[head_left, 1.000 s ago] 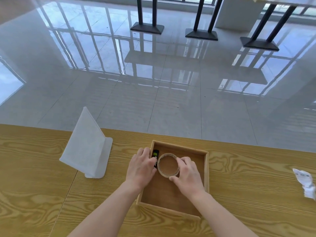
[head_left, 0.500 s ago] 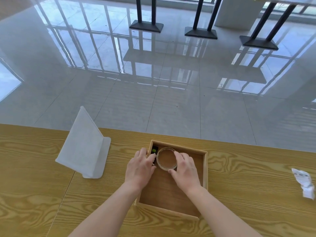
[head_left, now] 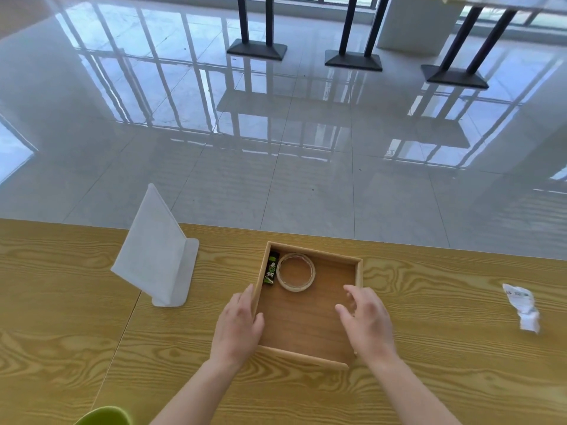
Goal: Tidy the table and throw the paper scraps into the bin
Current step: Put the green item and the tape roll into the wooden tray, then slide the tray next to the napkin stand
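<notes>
Left hand (head_left: pixel 237 325) steadies wooden tray (head_left: pixel 358 276) wall, gripping nothing; right hand (head_left: pixel 366 322) hovers open, empty; paper scrap (head_left: pixel 523 306) awaits binning

Yellow wood-grain table (head_left: pixel 92 332), brown tray (head_left: pixel 306 320), white paper scrap (head_left: pixel 523 305).

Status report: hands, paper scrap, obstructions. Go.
Left hand open on wooden tray left wall; right hand open, empty. Paper scrap untouched, far right on table. Path to it unobstructed.
</notes>
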`<state>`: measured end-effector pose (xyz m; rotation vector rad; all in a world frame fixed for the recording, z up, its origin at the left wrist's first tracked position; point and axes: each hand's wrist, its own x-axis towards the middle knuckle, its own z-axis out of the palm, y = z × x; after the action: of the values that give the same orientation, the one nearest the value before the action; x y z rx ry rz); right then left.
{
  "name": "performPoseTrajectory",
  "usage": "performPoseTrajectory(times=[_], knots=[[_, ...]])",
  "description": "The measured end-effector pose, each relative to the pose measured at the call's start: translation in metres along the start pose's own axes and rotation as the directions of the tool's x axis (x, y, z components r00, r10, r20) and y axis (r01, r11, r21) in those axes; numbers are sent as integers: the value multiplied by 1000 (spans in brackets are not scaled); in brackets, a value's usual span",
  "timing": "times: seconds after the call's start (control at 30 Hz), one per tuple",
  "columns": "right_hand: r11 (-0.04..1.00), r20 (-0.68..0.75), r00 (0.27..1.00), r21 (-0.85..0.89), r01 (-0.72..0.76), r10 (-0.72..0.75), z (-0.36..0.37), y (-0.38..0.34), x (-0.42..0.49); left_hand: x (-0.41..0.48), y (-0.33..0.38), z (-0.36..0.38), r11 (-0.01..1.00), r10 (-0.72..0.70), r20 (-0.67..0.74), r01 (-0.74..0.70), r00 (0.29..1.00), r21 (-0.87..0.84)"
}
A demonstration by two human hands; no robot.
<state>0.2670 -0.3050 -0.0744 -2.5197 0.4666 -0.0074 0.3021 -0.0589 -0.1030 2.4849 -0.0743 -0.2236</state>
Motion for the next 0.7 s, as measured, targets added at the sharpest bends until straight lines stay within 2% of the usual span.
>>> performPoseTrajectory(times=[0.1,0.23,0.4,0.7], knots=[[990,-16,990,-20,-138,138,-8,17,-12,-10,-5,2,1000,-19,-2,19,1000,1],[965,98,961,-70,-252,258,-5,23,-21,-15,-5,0,999,-33,-3,33,999,-2],[976,97,971,-62,-211,216,0,19,-20,-19,-4,-3,997,-71,-8,71,997,-28],[991,156,981,-72,-109,119,22,-22,4,-24,-28,-22,977,-209,-147,199,967,-83]])
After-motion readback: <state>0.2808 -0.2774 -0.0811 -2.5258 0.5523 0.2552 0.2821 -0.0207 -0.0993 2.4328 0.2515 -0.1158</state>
